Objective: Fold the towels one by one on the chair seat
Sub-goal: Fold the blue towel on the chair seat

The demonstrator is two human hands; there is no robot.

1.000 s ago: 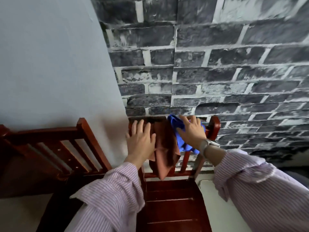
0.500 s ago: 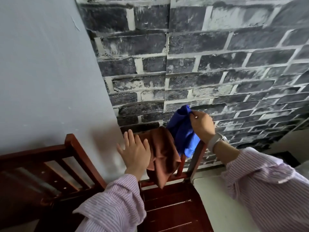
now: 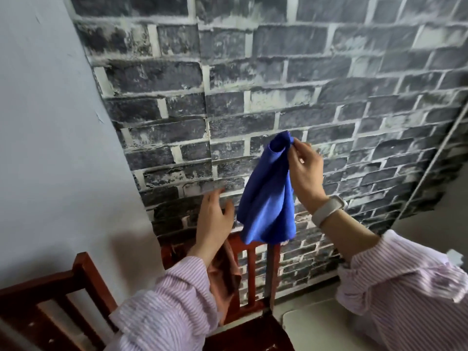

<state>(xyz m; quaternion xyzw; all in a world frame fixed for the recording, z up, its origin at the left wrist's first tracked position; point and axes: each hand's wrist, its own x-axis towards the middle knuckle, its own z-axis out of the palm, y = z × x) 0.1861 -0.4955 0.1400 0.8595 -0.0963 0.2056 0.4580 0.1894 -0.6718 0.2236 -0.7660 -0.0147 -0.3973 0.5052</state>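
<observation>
Blue towel [image 3: 266, 198] pinched high by right hand [image 3: 305, 171] to hang free; left hand [image 3: 214, 219] open, reaching to spread.

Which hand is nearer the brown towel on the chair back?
Left. The left hand hovers open just above the brown towel; the right hand is higher and to the right, pinching the blue towel.

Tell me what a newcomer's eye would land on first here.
First, the blue towel, hanging in mid-air at the centre, pinched by its top corner in the right hand. Next, the left hand, open just left of the towel and holding nothing. Below it a brown towel hangs over the back of the red chair, against the dark brick wall.
</observation>
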